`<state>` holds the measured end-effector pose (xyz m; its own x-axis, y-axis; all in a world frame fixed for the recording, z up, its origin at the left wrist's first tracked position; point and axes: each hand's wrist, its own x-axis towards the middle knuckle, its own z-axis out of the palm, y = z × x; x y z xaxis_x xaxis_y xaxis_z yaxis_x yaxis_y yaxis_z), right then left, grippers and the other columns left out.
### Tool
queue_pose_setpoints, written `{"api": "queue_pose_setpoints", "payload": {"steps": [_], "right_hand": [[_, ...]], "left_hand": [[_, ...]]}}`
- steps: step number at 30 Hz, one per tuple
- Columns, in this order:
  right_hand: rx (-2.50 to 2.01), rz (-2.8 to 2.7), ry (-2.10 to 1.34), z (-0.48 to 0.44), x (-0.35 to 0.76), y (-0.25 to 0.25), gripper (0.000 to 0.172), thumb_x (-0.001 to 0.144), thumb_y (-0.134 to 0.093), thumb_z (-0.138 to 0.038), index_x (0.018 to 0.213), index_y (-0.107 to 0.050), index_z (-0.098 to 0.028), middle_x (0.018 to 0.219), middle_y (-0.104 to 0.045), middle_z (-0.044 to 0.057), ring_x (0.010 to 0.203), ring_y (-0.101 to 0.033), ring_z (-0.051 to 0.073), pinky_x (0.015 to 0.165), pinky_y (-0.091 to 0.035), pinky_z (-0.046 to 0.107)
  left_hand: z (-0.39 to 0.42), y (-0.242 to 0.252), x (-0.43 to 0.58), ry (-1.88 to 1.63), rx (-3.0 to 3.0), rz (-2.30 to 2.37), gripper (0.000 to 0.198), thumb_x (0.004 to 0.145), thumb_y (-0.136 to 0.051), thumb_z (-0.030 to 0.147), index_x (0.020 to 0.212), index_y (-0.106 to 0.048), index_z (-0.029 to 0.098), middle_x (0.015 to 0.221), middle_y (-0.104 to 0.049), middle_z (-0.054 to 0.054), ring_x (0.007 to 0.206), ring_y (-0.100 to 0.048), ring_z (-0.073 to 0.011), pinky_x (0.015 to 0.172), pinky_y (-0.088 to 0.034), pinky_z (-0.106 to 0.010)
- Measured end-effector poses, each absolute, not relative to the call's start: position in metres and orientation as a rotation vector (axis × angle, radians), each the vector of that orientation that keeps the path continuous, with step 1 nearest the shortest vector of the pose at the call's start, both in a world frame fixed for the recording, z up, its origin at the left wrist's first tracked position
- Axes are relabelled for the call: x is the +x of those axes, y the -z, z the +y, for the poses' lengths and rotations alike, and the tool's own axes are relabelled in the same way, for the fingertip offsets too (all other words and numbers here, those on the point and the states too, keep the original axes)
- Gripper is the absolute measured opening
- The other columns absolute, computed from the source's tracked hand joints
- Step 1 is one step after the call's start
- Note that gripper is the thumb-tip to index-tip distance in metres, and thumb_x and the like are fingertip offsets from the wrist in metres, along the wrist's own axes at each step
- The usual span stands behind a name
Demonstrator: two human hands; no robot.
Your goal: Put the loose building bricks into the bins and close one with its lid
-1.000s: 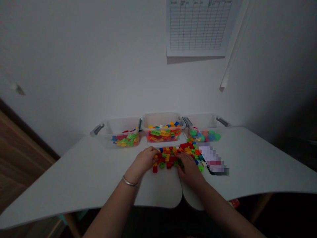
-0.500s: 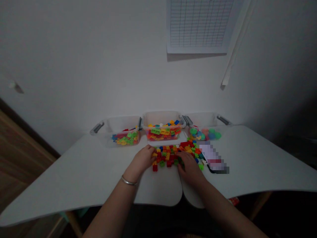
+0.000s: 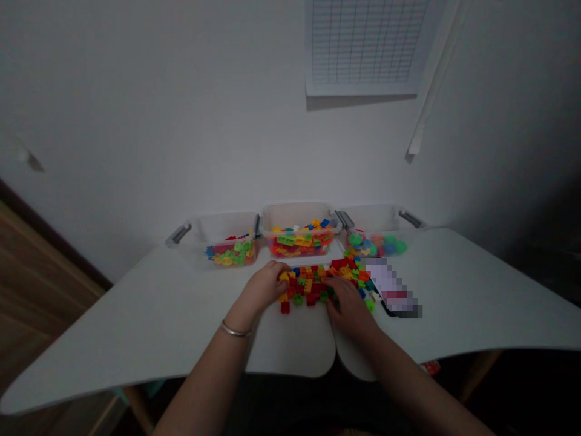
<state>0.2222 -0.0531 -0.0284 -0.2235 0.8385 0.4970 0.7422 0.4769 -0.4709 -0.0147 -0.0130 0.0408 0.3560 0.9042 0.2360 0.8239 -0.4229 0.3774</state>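
A loose pile of colourful plastic building blocks (image 3: 313, 289) lies on the white table in front of me. My left hand (image 3: 267, 286), with a silver bangle at its wrist, is at the pile's left edge. Its fingers curl round a yellow building block (image 3: 284, 277). On the pile's right side rests my right hand (image 3: 349, 304), fingers bent and thumb apart from them. A dark green block sits in that gap, but I see no firm grip on it. A red block (image 3: 285, 307) lies at the near left edge.
Three clear boxes stand along the wall: the left box (image 3: 190, 257) and middle box (image 3: 299, 212) hold mixed blocks, the right box (image 3: 372, 218) round coloured pieces. A phone (image 3: 391, 287), its screen blurred out, lies right of the pile. Two tabletops (image 3: 295, 357) meet at a seam.
My left fingers have lifted slightly and more of the yellow block shows at their tips. My right hand stays nearly where it was. The view has shifted a little.
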Motion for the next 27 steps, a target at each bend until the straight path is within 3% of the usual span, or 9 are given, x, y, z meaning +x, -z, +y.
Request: {"api": "queue_pose_setpoints", "payload": {"steps": [8,14,19,27], "right_hand": [[-1.291,-2.021,-0.178,-0.052,0.223,0.028,0.043,0.079,-0.047,-0.012,0.121,-0.057,-0.014,0.126,-0.06,0.014,0.124,-0.05,0.028,0.108,-0.039,0.052],[-1.286,-2.024,-0.174,-0.052,0.223,0.028,0.043,0.079,-0.048,-0.012,0.121,-0.058,-0.017,0.126,-0.061,0.012,0.124,-0.05,0.028,0.108,-0.039,0.052],[-1.29,-2.011,-0.178,-0.051,0.222,0.029,0.043,0.079,-0.048,-0.012,0.121,-0.058,-0.017,0.125,-0.062,0.012,0.124,-0.051,0.028,0.107,-0.04,0.052],[-1.309,-2.025,-0.187,-0.051,0.223,0.029,0.042,0.08,-0.048,-0.013,0.121,-0.058,-0.016,0.127,-0.061,0.013,0.126,-0.049,0.028,0.108,-0.039,0.052]], "left_hand": [[0.008,-0.068,-0.016,-1.298,2.351,1.334,0.027,0.083,-0.051,0.014,0.108,-0.061,0.018,0.109,-0.061,-0.008,0.098,-0.06,-0.017,0.085,-0.052,-0.032],[0.023,-0.104,-0.016,-1.546,2.303,1.419,0.024,0.085,-0.051,0.016,0.105,-0.063,0.02,0.106,-0.064,-0.006,0.097,-0.059,-0.0166,0.089,-0.051,-0.033],[0.041,-0.11,-0.013,-1.505,2.207,1.479,0.027,0.085,-0.047,0.014,0.106,-0.063,0.017,0.103,-0.066,-0.006,0.089,-0.061,-0.0147,0.084,-0.052,-0.031],[0.055,-0.111,-0.013,-1.098,2.552,1.662,0.029,0.083,-0.048,0.013,0.104,-0.068,0.016,0.108,-0.064,-0.009,0.102,-0.06,-0.0204,0.097,-0.047,-0.036]]}}
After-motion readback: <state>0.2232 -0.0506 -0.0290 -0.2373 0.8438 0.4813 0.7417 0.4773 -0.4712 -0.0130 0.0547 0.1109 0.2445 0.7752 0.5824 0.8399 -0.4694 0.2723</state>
